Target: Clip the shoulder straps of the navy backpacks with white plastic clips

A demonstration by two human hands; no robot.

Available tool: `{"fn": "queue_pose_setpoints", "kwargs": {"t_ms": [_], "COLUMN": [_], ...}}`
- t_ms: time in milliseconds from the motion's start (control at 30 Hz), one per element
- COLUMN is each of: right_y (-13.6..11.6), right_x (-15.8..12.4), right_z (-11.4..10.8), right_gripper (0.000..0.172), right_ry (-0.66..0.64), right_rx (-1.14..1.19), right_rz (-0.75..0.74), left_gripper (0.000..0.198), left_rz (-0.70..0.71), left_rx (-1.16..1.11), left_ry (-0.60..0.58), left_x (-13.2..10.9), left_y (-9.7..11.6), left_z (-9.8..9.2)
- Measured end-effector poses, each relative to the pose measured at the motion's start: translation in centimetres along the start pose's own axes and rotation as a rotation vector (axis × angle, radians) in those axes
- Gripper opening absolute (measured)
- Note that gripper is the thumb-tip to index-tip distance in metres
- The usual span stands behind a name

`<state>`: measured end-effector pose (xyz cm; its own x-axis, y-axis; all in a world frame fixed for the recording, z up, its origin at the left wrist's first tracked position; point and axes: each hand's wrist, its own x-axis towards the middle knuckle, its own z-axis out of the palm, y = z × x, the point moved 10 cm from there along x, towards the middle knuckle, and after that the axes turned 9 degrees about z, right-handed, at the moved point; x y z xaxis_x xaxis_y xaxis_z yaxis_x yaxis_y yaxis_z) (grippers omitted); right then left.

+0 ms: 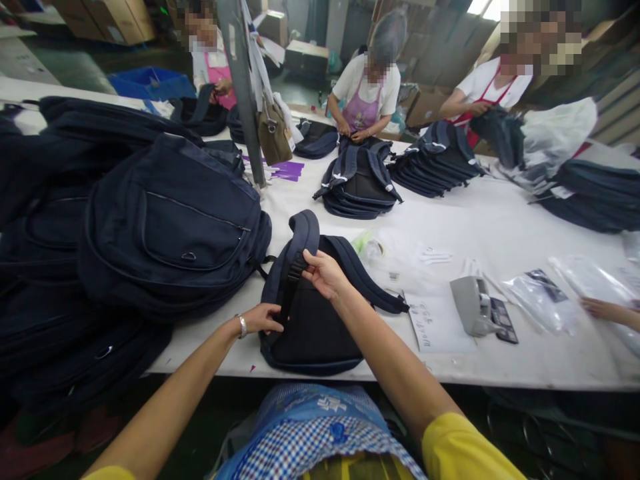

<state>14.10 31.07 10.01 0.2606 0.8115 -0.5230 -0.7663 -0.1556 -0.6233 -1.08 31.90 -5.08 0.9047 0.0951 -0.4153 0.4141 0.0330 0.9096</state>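
Note:
A navy backpack [315, 327] lies back side up at the near edge of the white table [500, 227], its shoulder straps toward the table's middle. My right hand [324, 272] pinches the black webbing strap [291, 283] near its buckle, just under the padded shoulder strap [303, 233]. My left hand [263, 318], with a bracelet at the wrist, grips the lower end of the same webbing at the pack's left edge.
A tall heap of navy backpacks [165, 220] fills the table's left. A grey post [245, 100] with a hanging tan bag stands behind. Three people work on backpack stacks [357, 183] across the table. A grey tagging tool [475, 307], papers and plastic bags lie right, where another person's hand [600, 308] reaches in.

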Motion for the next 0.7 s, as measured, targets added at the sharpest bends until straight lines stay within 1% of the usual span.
{"fn": "queue_pose_setpoints", "kwargs": {"t_ms": [33, 100, 200, 267, 300, 367, 400, 467, 533, 600, 633, 700], "right_y": [0.0, -0.1, 0.2, 1.1, 2.0, 4.6, 6.4, 10.6, 14.9, 18.3, 19.4, 20.5], "right_x": [-0.1, -0.2, -0.6, -1.2, -1.6, -2.5, -3.1, -4.1, -4.8, -4.9, -4.8, -4.2], "right_z": [-0.1, -0.4, -0.9, -1.0, -1.0, -1.0, -1.0, -1.4, -2.5, -4.4, -5.6, -7.8], "right_gripper": [0.012, 0.013, 0.012, 0.012, 0.012, 0.015, 0.017, 0.021, 0.026, 0.032, 0.035, 0.040], "right_ry": [0.000, 0.006, 0.015, 0.007, -0.005, -0.037, -0.055, -0.077, -0.065, 0.018, 0.083, 0.208], "right_rx": [-0.001, 0.001, 0.012, 0.028, 0.034, 0.043, 0.044, 0.033, -0.011, -0.093, -0.157, -0.321], "right_rz": [-0.006, -0.014, -0.008, 0.008, 0.027, 0.095, 0.142, 0.241, 0.323, 0.340, 0.320, 0.240], "left_gripper": [0.045, 0.038, 0.037, 0.038, 0.036, 0.029, 0.026, 0.021, 0.025, 0.031, 0.032, 0.029], "left_rz": [-0.004, 0.007, 0.096, 0.140, 0.143, 0.089, 0.047, -0.040, -0.095, -0.112, -0.115, -0.105], "left_rx": [0.034, 0.165, 0.465, 0.613, 0.644, 0.603, 0.550, 0.440, 0.380, 0.360, 0.356, 0.366], "left_ry": [0.031, 0.132, 0.285, 0.360, 0.390, 0.432, 0.442, 0.453, 0.460, 0.464, 0.464, 0.465], "left_x": [0.2, 0.4, 0.0, -0.5, -0.8, -1.3, -1.5, -1.7, -1.7, -1.4, -1.1, -0.5], "left_y": [0.0, 0.2, 1.6, 2.4, 2.5, 1.8, 1.2, -0.3, -1.2, -1.6, -1.7, -1.4], "left_z": [-0.3, -1.6, -3.6, -4.2, -4.4, -4.6, -4.7, -4.6, -4.5, -4.5, -4.5, -4.7]}}
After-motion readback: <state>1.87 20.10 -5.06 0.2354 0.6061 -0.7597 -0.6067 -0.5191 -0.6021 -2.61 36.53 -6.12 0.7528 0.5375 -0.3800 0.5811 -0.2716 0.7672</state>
